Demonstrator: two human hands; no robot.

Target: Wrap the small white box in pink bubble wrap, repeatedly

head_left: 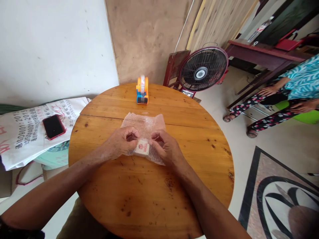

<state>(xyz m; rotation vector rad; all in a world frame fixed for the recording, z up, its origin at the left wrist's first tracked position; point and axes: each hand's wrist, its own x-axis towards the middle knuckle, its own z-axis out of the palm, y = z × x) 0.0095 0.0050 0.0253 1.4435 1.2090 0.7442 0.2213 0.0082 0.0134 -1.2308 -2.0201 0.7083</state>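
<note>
A sheet of clear bubble wrap (149,122) lies on the round wooden table (139,199). On its near part rests a small white box (142,147) with red print. My left hand (124,140) is at the box's left side, thumb and forefinger pinched at its upper left corner. On the other side, my right hand (167,146) pinches with thumb and forefinger close to the upper right corner of the box. What the fingertips grip is too small to tell.
An orange and blue tape dispenser (142,89) stands near the table's far edge. Beyond are a fan (200,73) and a chair (174,66). To the left, a phone (53,126) lies on white sacks (27,132). A seated person (299,79) is at the right.
</note>
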